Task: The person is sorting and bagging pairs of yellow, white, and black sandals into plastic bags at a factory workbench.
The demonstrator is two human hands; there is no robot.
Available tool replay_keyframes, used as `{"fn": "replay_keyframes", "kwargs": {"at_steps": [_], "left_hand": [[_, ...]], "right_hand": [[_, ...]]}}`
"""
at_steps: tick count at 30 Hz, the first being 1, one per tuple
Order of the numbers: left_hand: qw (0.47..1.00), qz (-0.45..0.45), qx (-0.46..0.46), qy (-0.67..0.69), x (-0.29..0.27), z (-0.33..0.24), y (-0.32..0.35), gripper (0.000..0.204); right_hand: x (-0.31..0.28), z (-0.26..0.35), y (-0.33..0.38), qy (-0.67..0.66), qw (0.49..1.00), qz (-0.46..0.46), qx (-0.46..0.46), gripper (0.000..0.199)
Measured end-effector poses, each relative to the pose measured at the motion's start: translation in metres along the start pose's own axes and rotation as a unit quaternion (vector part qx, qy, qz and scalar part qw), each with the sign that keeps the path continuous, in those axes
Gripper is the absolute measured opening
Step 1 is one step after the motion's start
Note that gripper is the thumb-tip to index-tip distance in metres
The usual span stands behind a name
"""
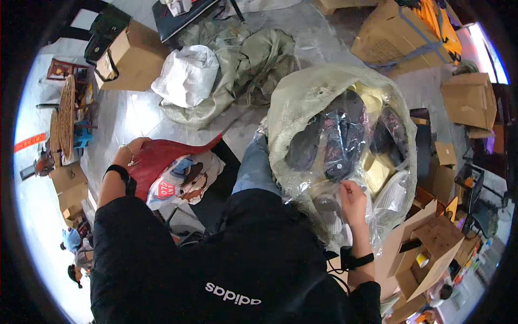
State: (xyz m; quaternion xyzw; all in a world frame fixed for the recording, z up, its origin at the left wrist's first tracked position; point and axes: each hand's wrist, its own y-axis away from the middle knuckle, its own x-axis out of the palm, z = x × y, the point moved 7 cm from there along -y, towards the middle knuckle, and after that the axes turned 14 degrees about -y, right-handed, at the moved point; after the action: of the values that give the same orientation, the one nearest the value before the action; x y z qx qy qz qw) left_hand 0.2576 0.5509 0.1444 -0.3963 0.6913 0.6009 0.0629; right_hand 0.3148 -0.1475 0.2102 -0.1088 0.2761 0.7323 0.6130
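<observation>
At the left, my left hand point(137, 150) is closed on the edge of a red bag point(167, 156); its fingers are partly hidden. Inside the red bag's mouth shows a white printed plastic bag point(200, 183). In front of me on the right stands a big woven sack point(290, 94), its mouth wide and its rim rolled out. Dark flowered shoes point(343, 135) in clear wrapping fill it, with pale ribbed pairs nearer me. Over these, my right hand point(353, 201) pinches clear plastic wrapping point(329, 190).
Crumpled green sacks point(264, 59) and a white sack point(189, 75) lie on the floor ahead. Cardboard boxes stand at the far left point(135, 56), far right point(396, 40) and near right point(431, 254). A black table point(186, 19) is at the top. People point(81, 259) are at the left edge.
</observation>
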Motion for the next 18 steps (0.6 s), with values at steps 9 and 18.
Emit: {"fn": "replay_keyframes", "kwargs": {"at_steps": [9,18], "left_hand": [[0.986,-0.045,-0.160,0.033,0.048,0.115,0.034,0.022],[0.937,-0.268,-0.215,0.068,0.024,0.074,0.039,0.043]], "right_hand": [[0.013,0.003,0.004,0.001,0.999,0.039,-0.028,0.013],[0.022,0.005,0.034,0.007,0.999,-0.033,-0.023,0.012]]}}
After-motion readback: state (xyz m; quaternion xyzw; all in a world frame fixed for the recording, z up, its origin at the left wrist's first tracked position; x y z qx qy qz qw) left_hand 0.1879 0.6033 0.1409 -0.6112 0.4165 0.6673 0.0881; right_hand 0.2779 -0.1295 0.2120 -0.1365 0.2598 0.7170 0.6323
